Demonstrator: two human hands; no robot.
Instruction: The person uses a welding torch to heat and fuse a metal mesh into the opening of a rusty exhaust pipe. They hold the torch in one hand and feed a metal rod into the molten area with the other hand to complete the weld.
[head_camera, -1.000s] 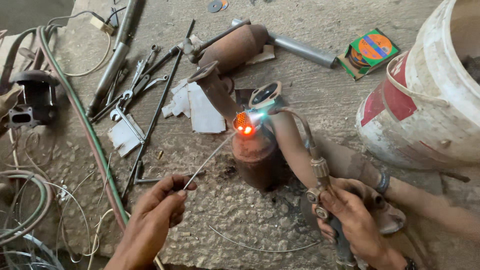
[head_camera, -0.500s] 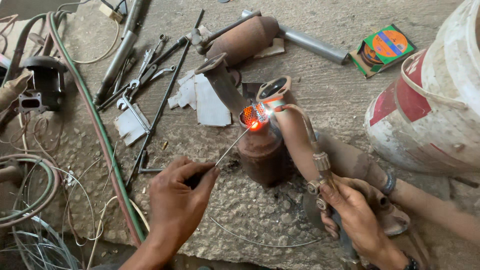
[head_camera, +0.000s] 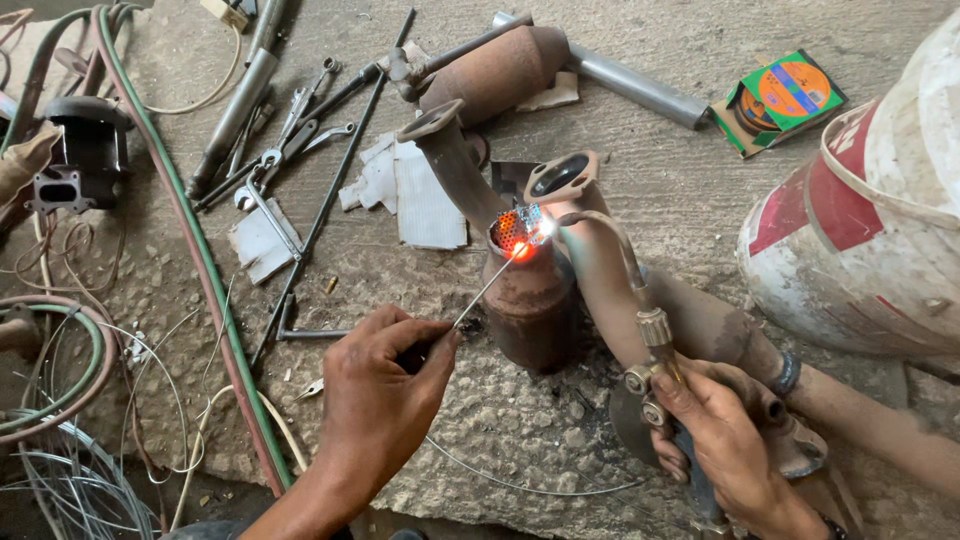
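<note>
A rusty exhaust part (head_camera: 530, 300) with two flanged pipes stands upright on the concrete floor in the head view. Its top glows orange at a hot spot (head_camera: 518, 240). My left hand (head_camera: 385, 385) pinches a thin metal filler rod (head_camera: 485, 288) whose tip touches the glowing spot. My right hand (head_camera: 720, 440) grips a brass gas torch (head_camera: 640, 310); its curved neck reaches up and its tip points at the same spot.
Spanners and long rods (head_camera: 290, 150) lie at the upper left beside torn paper (head_camera: 420, 190). Red and green hoses (head_camera: 215, 280) run down the left, with wire coils (head_camera: 60, 460) below. A second rusty part (head_camera: 500, 65), a disc box (head_camera: 785, 100) and a big red-and-white bucket (head_camera: 870, 230) sit behind and right.
My left hand has slid right, closer to the part, bringing the rod tip onto the glowing spot. The view has shifted nearer. My right hand keeps the torch aimed there.
</note>
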